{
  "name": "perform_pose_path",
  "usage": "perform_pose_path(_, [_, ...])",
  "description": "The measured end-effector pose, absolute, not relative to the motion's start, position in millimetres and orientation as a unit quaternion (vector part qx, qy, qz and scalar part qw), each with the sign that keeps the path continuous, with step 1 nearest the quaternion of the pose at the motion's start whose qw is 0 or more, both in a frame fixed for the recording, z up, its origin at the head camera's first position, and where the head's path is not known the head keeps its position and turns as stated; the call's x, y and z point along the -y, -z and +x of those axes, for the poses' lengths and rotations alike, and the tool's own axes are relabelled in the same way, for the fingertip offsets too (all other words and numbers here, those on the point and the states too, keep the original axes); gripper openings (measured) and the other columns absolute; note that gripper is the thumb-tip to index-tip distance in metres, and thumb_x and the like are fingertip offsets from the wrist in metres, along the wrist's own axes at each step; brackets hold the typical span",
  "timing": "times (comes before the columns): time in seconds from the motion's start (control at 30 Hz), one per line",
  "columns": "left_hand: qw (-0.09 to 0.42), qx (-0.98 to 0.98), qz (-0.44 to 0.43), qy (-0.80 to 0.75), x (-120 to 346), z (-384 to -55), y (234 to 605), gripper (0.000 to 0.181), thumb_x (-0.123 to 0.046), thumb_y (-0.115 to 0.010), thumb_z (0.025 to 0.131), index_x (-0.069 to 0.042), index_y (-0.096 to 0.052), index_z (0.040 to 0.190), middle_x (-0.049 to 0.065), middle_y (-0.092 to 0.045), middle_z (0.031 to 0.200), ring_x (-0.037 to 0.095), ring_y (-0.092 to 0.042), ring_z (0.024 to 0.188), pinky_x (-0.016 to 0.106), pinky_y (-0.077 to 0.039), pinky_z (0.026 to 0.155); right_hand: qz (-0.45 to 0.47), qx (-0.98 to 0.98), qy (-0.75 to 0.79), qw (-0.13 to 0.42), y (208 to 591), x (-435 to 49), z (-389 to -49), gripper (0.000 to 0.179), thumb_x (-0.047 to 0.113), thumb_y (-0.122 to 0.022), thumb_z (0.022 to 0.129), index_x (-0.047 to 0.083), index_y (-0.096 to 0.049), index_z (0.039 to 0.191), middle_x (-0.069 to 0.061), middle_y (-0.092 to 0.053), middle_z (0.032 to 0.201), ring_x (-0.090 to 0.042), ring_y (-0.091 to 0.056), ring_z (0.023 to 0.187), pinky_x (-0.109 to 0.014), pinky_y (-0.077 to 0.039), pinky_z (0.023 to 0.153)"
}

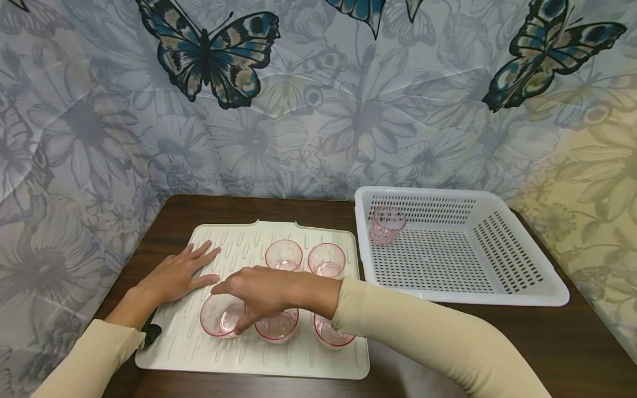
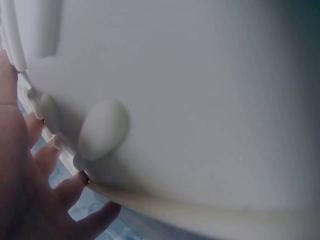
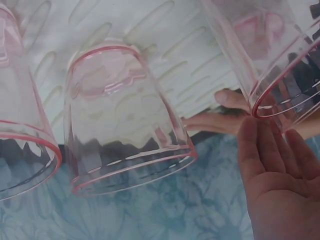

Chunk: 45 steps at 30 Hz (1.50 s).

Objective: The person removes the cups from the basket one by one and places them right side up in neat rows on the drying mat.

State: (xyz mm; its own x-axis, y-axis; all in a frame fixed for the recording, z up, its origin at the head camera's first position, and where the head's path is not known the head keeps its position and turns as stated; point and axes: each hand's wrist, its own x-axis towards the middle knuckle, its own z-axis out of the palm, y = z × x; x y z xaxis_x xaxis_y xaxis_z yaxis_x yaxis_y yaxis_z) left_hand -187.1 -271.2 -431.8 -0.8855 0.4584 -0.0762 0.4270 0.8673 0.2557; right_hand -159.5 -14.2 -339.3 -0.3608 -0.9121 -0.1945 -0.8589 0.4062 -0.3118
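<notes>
A cream ridged drying mat (image 1: pixel 174 348) bears several clear pink-rimmed glasses, standing mouth up. My right hand (image 1: pixel 261 290) reaches across from the right and grips the front-left glass (image 1: pixel 214 320) by its rim. In the right wrist view the fingers (image 3: pixel 272 150) lie against this glass (image 3: pixel 240 55). Beside it stands the front middle glass (image 1: pixel 276 327), partly under the hand, then the front right glass (image 1: pixel 332 334), partly behind the forearm. My left hand (image 1: pixel 184 273) rests with spread fingers on the mat's left side.
To the right sits a white perforated plastic basket (image 1: pixel 497 298), with one pink glass (image 1: pixel 387 225) in its left back corner. Two glasses stand further back on the mat, one at left (image 1: pixel 283 255) and one at right (image 1: pixel 326 260). Everything is on a dark wooden table (image 1: pixel 497 331).
</notes>
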Motion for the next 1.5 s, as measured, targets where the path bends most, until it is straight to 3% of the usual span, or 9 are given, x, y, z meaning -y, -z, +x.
perform_pose_path(0.4, [0.059, -0.963, 0.237, -0.113, 271.9, -186.9, 431.4, 0.07, -0.053, -0.054, 0.099, -0.012, -0.039, 0.154, 0.022, -0.03, 0.158, 0.059, -0.03, 0.137, 0.075, -0.032, 0.096, -0.525, -0.829, 0.081, 0.175, 327.6, 2.4, -167.5, 0.078, 0.04, -0.079, 0.086, 0.014, -0.044, 0.151, 0.002, -0.053, 0.146, -0.007, -0.048, 0.133, -0.027, -0.039, 0.108])
perform_pose_path(0.83, [0.043, -0.963, 0.24, -0.114, 270.7, -186.9, 432.2, 0.071, -0.054, -0.056, 0.097, -0.011, -0.041, 0.153, 0.022, -0.034, 0.157, 0.059, -0.033, 0.135, 0.073, -0.034, 0.096, -0.474, -0.861, 0.184, 0.015, 282.6, -89.1, -211.4, 0.091, 0.046, -0.082, 0.08, 0.011, -0.041, 0.152, -0.009, -0.044, 0.154, -0.023, -0.042, 0.141, -0.041, -0.035, 0.113])
perform_pose_path(1.07, [0.043, -0.962, 0.245, -0.112, 270.6, -186.1, 429.7, 0.07, -0.051, -0.057, 0.098, -0.01, -0.042, 0.152, 0.022, -0.034, 0.156, 0.059, -0.033, 0.135, 0.073, -0.035, 0.095, -0.379, -0.903, 0.202, -0.01, 277.4, -154.2, -232.2, 0.097, 0.042, -0.087, 0.076, 0.014, -0.038, 0.155, -0.009, -0.038, 0.158, -0.029, -0.034, 0.145, -0.05, -0.031, 0.114])
perform_pose_path(1.2, [0.043, -0.962, 0.245, -0.115, 270.2, -185.8, 428.8, 0.07, -0.051, -0.057, 0.098, -0.01, -0.042, 0.152, 0.023, -0.034, 0.156, 0.059, -0.033, 0.135, 0.073, -0.035, 0.096, -0.322, -0.927, 0.188, -0.026, 282.1, -187.9, -239.7, 0.094, 0.045, -0.084, 0.078, 0.018, -0.037, 0.155, -0.01, -0.036, 0.159, -0.035, -0.037, 0.143, -0.056, -0.033, 0.111])
perform_pose_path(1.33, [0.041, -0.962, 0.244, -0.116, 269.8, -185.2, 428.5, 0.07, -0.051, -0.057, 0.098, -0.01, -0.042, 0.152, 0.023, -0.034, 0.156, 0.059, -0.033, 0.135, 0.073, -0.034, 0.096, -0.281, -0.943, 0.178, -0.021, 290.9, -216.9, -244.3, 0.09, 0.048, -0.079, 0.083, 0.018, -0.035, 0.156, -0.012, -0.033, 0.16, -0.041, -0.037, 0.141, -0.062, -0.032, 0.109])
perform_pose_path(1.5, [0.044, -0.963, 0.239, -0.116, 269.9, -184.5, 429.8, 0.07, -0.052, -0.057, 0.098, -0.01, -0.041, 0.153, 0.023, -0.034, 0.157, 0.059, -0.032, 0.136, 0.074, -0.034, 0.096, -0.245, -0.954, 0.169, 0.034, 302.3, -245.2, -246.0, 0.091, 0.043, -0.079, 0.085, 0.01, -0.033, 0.156, -0.018, -0.032, 0.159, -0.045, -0.033, 0.142, -0.064, -0.03, 0.109])
